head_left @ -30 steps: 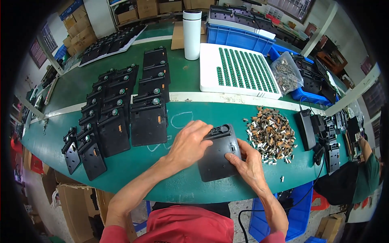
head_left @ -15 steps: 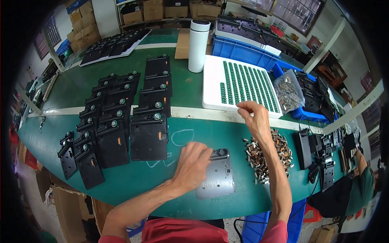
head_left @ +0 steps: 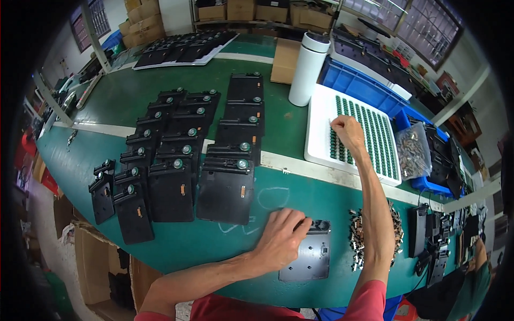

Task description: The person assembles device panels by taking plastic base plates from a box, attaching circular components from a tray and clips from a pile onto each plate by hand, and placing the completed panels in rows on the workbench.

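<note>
right hand (head_left: 347, 130) now pinching over white tray (head_left: 319, 140) — left hand (head_left: 281, 238) flat on black plate (head_left: 309, 261)

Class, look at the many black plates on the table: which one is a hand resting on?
The lone black plate nearest the person, under the left hand; the others lie overlapped in rows.

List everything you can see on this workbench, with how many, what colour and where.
Workbench: one, green, white stripe across.
Plate under hand: one, grey-black, front edge.
Stacked plates: many, black, overlapping rows at left centre.
Tray: one, white, holding rows of green parts, right rear.
Bottle: one, white, upright behind tray.
Metal parts pile: one, silvery, right of the plate.
Bag of parts: one, clear, right of tray.
Blue bins: several, right rear.
Cardboard boxes: several, brown, far back.
Left hand: resting on the plate.
Right hand: reaching into the tray.
</note>
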### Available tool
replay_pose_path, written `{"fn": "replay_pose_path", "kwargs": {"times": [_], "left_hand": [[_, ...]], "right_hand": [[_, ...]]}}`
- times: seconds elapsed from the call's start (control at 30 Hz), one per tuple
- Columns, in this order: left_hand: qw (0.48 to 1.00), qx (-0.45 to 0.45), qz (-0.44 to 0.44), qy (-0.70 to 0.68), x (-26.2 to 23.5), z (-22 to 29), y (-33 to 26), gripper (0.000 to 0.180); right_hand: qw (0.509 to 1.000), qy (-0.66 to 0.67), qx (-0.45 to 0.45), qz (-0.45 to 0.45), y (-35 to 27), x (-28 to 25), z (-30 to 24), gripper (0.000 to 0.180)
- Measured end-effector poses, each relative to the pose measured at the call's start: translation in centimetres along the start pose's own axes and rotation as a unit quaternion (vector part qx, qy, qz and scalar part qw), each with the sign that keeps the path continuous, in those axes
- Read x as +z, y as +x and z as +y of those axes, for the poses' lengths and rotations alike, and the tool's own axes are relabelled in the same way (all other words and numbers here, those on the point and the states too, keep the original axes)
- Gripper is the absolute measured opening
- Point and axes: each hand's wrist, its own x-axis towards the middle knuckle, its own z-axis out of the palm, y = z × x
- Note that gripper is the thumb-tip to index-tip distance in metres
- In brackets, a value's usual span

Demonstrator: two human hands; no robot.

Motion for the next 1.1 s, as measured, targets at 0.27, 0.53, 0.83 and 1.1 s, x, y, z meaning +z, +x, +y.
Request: {"fn": "replay_pose_path", "kwargs": {"times": [0.27,0.53,0.83,1.1], "left_hand": [[1.000,0.013,0.008,0.002,0.4,0.0,-0.1,0.034],[1.000,0.013,0.012,-0.016,-0.1,-0.7,0.0,0.037],[0.999,0.032,-0.012,0.002,0.0,-0.1,0.3,0.039],[0.999,0.028,-0.026,0.021,-0.3,0.1,0.2,0.040]], "right_hand": [[0.998,0.014,0.043,-0.042,0.2,-0.2,0.8,0.017],[0.921,0.388,0.040,0.013,-6.1,-5.2,-3.1,0.017],[0.822,0.509,0.180,-0.180,-22.0,-7.9,-3.1,0.019],[0.851,0.473,0.120,-0.194,-24.5,-7.2,-3.6,0.024]]}}
